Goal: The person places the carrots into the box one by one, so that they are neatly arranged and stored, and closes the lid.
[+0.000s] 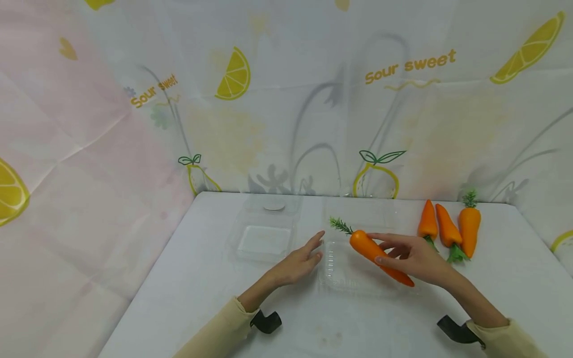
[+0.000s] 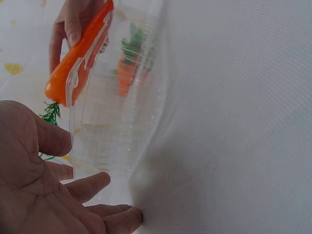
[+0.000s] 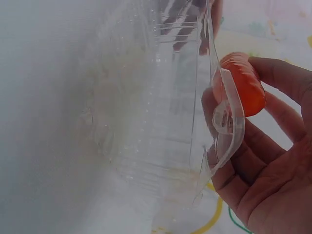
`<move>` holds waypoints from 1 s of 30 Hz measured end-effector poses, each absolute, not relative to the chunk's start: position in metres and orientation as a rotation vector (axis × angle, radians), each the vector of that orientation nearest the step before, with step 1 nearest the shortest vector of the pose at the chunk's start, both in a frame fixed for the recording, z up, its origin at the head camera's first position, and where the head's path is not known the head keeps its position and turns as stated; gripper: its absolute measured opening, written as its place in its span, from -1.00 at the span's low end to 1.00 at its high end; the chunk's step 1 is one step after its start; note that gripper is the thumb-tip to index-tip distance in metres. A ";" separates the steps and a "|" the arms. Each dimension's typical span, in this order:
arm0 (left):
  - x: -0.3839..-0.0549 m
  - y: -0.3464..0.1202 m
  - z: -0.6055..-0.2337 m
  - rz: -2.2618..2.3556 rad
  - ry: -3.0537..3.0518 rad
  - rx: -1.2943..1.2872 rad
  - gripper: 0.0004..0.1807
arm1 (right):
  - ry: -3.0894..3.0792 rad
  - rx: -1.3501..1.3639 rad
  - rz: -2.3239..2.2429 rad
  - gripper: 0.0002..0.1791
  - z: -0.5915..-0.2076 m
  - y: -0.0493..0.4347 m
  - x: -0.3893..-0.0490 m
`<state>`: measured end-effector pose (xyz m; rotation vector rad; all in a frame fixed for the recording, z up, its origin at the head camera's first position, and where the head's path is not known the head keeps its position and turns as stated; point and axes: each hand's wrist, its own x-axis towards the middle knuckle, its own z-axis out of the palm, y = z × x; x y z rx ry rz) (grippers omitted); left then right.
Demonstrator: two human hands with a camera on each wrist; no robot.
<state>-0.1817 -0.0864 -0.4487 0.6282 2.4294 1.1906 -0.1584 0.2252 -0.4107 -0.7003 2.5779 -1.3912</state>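
Above an uncovered clear plastic container (image 1: 344, 281), my right hand (image 1: 418, 256) holds an orange carrot (image 1: 366, 245) between thumb and fingers. The carrot slants, its green frond toward the far left and its tip toward the near right. In the right wrist view, the carrot (image 3: 246, 90) appears just beyond the container's rim (image 3: 236, 117). My left hand (image 1: 295, 264) is at the container's left side with fingers extended. Seen from the left wrist, its fingertips (image 2: 100, 181) are right at the clear wall (image 2: 109, 146), with nothing gripped.
Three more carrots lie at the right: a small one (image 1: 428, 221), another small one (image 1: 447, 229) and a longer one (image 1: 469, 229). A second clear container (image 1: 264, 241) lies opened on the left of the white table (image 1: 188, 278). A printed cloth (image 1: 286, 124) hangs behind the table.
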 end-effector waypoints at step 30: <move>-0.180 -0.088 -0.446 1.173 2.429 0.614 -0.36 | 2.374 -1.009 -1.236 -0.56 -0.433 0.209 -0.162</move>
